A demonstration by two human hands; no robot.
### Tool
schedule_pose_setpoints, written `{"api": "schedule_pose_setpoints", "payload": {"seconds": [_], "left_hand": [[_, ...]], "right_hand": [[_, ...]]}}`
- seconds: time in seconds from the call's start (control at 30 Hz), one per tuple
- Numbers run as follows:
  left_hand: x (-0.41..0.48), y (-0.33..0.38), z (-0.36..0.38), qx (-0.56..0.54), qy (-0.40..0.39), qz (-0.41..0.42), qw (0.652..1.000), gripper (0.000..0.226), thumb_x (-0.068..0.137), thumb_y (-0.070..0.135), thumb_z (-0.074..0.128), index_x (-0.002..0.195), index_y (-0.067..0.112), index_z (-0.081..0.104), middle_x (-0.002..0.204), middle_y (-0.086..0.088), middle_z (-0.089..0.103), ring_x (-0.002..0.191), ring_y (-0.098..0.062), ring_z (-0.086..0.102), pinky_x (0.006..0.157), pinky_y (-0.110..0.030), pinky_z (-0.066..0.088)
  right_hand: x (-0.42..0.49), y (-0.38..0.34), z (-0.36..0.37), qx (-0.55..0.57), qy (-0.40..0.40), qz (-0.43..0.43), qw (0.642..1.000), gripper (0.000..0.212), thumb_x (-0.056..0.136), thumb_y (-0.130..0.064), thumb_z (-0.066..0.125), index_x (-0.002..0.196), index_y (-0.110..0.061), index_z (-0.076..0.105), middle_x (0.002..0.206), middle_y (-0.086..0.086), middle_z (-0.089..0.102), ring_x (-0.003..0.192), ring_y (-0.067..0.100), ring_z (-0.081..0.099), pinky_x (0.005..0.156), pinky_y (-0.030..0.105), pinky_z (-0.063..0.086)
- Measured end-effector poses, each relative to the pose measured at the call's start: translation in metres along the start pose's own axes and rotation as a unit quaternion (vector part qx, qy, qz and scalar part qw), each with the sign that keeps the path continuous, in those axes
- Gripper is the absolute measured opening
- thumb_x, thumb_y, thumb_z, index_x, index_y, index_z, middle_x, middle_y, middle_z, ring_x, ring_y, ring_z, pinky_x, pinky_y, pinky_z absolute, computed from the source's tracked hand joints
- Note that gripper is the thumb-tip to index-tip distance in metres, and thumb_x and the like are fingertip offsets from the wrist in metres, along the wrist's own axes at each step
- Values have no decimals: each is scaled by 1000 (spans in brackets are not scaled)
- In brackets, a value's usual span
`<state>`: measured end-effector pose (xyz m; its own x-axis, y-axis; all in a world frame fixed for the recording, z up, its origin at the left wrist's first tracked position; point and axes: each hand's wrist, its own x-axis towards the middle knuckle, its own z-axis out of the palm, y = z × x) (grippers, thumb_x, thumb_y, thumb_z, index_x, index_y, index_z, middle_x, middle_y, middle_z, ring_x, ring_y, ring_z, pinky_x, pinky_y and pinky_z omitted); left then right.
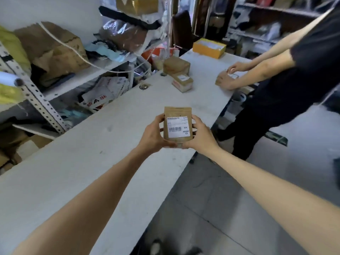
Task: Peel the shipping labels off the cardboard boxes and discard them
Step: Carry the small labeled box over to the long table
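I hold a small brown cardboard box [176, 111] above the near edge of the white table [92, 162]. A white shipping label [178, 127] with a barcode lies flat on its top face, all corners down. My left hand [153, 136] grips the box's left side, and my right hand [199, 136] grips its right side, thumb near the label's right edge. Two more labelled boxes [182, 82] lie stacked farther along the table, with a larger brown box [176, 66] behind them.
Across the table on the right, another person in black holds a small box [223, 80] with both hands. A yellow box [208, 47] sits at the table's far end. Cluttered metal shelves [55, 74] line the left side. Grey tiled floor [239, 199] lies to the right.
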<state>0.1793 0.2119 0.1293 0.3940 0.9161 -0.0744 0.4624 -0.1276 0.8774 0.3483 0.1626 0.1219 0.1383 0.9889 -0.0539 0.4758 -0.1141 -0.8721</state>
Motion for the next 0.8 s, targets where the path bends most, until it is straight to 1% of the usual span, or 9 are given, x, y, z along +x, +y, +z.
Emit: {"api": "schedule_pose_setpoints", "payload": {"seconds": [0.1, 0.2, 0.3, 0.4, 0.5, 0.53, 0.67, 0.77, 0.8], "left_hand": [[13, 35, 51, 5, -76, 40, 996, 109, 54, 14, 93, 144, 17, 31, 143, 1, 46, 123, -20, 52, 91, -25, 45], [16, 77, 117, 19, -149, 93, 984, 110, 52, 17, 94, 143, 16, 32, 132, 5, 52, 113, -13, 55, 91, -21, 45], [9, 119, 188, 31, -211, 149, 965, 113, 48, 22, 95, 143, 19, 34, 125, 8, 58, 109, -11, 60, 92, -24, 49], [-13, 161, 262, 26, -290, 186, 938, 111, 51, 19, 94, 144, 22, 33, 123, 13, 54, 107, -8, 57, 91, -22, 45], [-39, 203, 334, 24, -362, 211, 908, 112, 49, 20, 95, 143, 21, 34, 126, 12, 53, 105, -8, 57, 93, -22, 45], [-50, 216, 357, 20, -386, 227, 894, 116, 46, 24, 96, 143, 21, 33, 130, 11, 54, 107, -9, 58, 95, -24, 47], [-107, 250, 436, 16, -475, 271, 837, 109, 52, 19, 94, 143, 24, 34, 121, 17, 50, 102, -5, 55, 75, -8, 45], [-147, 275, 485, 19, -536, 302, 788, 111, 55, 19, 93, 146, 27, 29, 126, 15, 49, 110, -8, 53, 85, -21, 45], [-158, 281, 501, 20, -557, 312, 770, 110, 56, 17, 92, 146, 26, 28, 127, 14, 49, 113, -10, 52, 85, -19, 45]], "right_hand": [[-33, 22, -52, -9, 75, 27, 997, 107, 47, -38, 88, 140, -26, 37, 117, -7, 61, 111, 12, 55, 92, 34, 51], [-77, 51, -112, -22, 157, 74, 985, 99, 57, -18, 89, 140, -22, 36, 107, -11, 57, 105, 7, 52, 79, 20, 47], [-128, 81, -165, -11, 242, 104, 965, 104, 47, -8, 88, 137, -23, 39, 110, -10, 63, 101, 8, 60, 81, 29, 55], [-193, 109, -214, 0, 317, 148, 937, 96, 51, 6, 85, 131, -20, 40, 106, -8, 62, 89, 1, 60, 76, 22, 55], [-260, 129, -259, -34, 387, 183, 903, 100, 48, -11, 90, 134, -16, 40, 115, -3, 64, 100, 14, 63, 86, 42, 55], [-283, 135, -270, -37, 414, 191, 889, 97, 48, -12, 91, 132, -16, 42, 116, -3, 63, 101, 15, 63, 87, 43, 54], [-376, 150, -292, -33, 490, 247, 835, 93, 58, -20, 89, 137, -18, 40, 119, -8, 60, 102, 11, 60, 88, 31, 50], [-436, 158, -304, -51, 552, 287, 782, 96, 57, -28, 90, 138, -18, 39, 114, -11, 61, 103, 6, 60, 81, 20, 46], [-452, 160, -306, -50, 570, 298, 764, 97, 57, -29, 91, 139, -19, 39, 111, -13, 61, 102, 5, 61, 79, 19, 46]]}}
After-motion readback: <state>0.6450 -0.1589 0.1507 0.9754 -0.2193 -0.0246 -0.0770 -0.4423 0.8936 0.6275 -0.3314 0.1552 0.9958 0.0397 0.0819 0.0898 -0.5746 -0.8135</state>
